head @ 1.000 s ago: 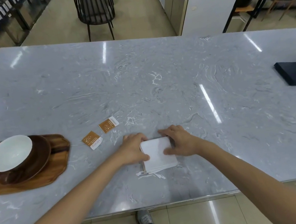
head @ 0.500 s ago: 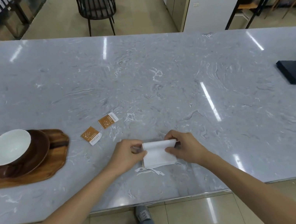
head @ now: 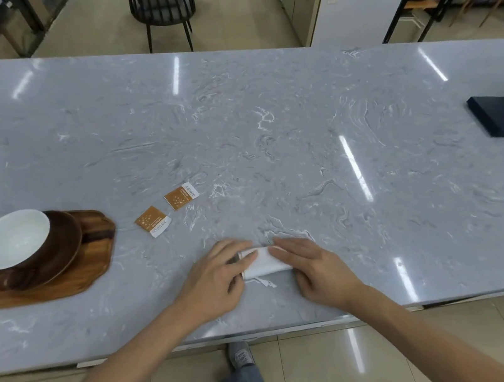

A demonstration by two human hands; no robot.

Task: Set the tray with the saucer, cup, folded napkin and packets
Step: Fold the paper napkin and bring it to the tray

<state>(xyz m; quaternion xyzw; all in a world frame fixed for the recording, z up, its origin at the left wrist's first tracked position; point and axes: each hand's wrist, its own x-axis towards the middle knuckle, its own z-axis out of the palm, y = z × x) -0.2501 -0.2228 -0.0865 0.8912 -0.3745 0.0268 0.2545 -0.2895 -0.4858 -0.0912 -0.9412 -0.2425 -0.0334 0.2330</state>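
Both hands are pressing down on the white napkin point(head: 263, 263) on the grey counter point(head: 269, 141). The left hand point(head: 216, 277) lies on the napkin's left end with its fingers out flat. The right hand point(head: 314, 267) lies on the right end, its fingers flat too. Neither hand is curled around anything.

A second ago the napkin was a bigger square under the hands. Half a second ago its far edge was lifted and rolling over. Now it is a thin strip, about half as tall. So I think one more fold has just been made, and the hands are squashing it flat so it stays.

The napkin sits near the front edge of the counter, well to the right of the wooden tray point(head: 69, 276). The brown saucer point(head: 56, 255) is already on the tray, and the cup point(head: 13, 243), white inside, sits on the saucer. The two orange packets point(head: 166, 210) lie on the counter between the tray and the napkin, closer to the tray. They have not moved.

So two things look done. The napkin looks nearly ready to go on the tray, and the packets still need to go there as well.

A dark flat box point(head: 501, 118) sits far to the right of the napkin.
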